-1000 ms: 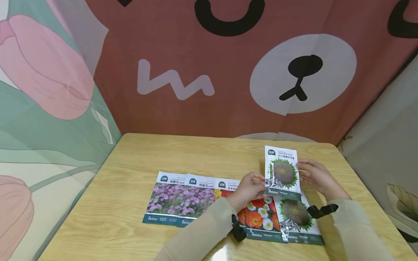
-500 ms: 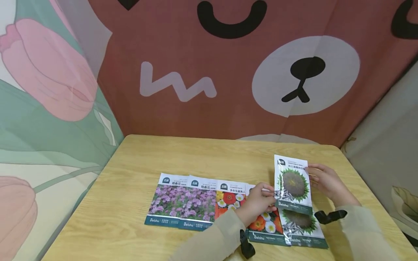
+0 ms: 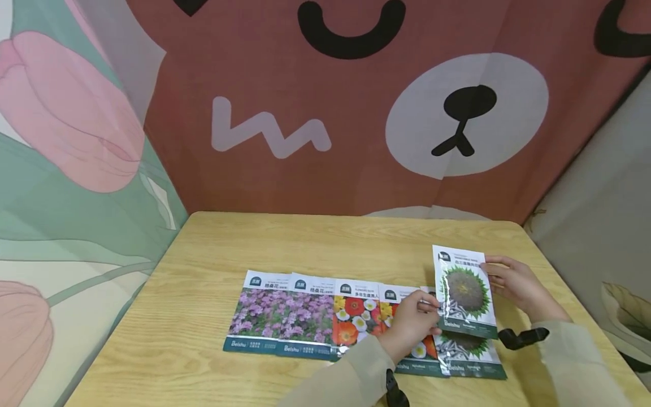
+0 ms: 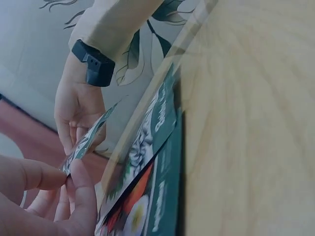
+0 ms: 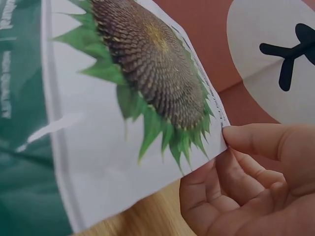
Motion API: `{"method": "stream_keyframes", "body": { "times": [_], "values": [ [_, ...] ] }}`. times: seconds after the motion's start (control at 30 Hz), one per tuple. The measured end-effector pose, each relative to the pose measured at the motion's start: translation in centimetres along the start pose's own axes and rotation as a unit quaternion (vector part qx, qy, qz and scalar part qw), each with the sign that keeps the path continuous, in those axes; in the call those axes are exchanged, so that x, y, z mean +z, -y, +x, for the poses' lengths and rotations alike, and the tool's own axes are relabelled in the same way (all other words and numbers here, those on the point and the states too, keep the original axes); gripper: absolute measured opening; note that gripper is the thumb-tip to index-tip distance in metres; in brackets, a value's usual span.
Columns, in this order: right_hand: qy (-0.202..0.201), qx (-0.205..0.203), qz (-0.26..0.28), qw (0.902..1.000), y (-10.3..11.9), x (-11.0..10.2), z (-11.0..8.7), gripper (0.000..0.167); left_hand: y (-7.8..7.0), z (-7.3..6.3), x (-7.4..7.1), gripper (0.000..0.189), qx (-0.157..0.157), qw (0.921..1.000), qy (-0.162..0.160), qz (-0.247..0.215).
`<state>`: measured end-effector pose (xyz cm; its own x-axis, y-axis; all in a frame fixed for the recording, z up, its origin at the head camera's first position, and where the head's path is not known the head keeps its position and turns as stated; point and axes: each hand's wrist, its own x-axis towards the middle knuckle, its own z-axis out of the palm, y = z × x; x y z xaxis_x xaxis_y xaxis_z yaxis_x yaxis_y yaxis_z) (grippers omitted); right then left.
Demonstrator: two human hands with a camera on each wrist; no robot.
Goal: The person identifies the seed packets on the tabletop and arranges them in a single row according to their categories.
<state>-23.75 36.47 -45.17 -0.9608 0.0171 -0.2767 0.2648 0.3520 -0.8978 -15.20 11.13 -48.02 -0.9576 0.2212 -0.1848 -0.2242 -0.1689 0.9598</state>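
Note:
A sunflower seed packet is held up above the right end of a row of packets. My left hand pinches its left edge between thumb and finger, as the left wrist view shows. At the opposite edge, my right hand pinches it between thumb and fingers. Beneath it lies another sunflower packet, partly covered. Left of that are two packets with red and white flowers, one in plain sight and the other partly behind my left hand. Two purple-flower packets make up the row's left end.
The packets overlap on a light wooden table. Behind it hangs a reddish-brown cloth with a bear print. Floral cloth covers the left side, and a pale cloth hangs at right.
Both hands have moved right and a little toward me with the held sunflower packet, which now hangs over the sunflower packet on the table. The other packets stay put.

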Motion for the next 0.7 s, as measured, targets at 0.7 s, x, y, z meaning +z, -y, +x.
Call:
{"method": "stream_keyframes", "body": {
  "times": [0.7],
  "values": [
    [0.065,-0.003,-0.110,0.9918,-1.2,-3.3,-0.7,0.058,-0.2,-1.5,2.0,0.021,-0.032,0.9925,0.058,0.103]
  ]
}}
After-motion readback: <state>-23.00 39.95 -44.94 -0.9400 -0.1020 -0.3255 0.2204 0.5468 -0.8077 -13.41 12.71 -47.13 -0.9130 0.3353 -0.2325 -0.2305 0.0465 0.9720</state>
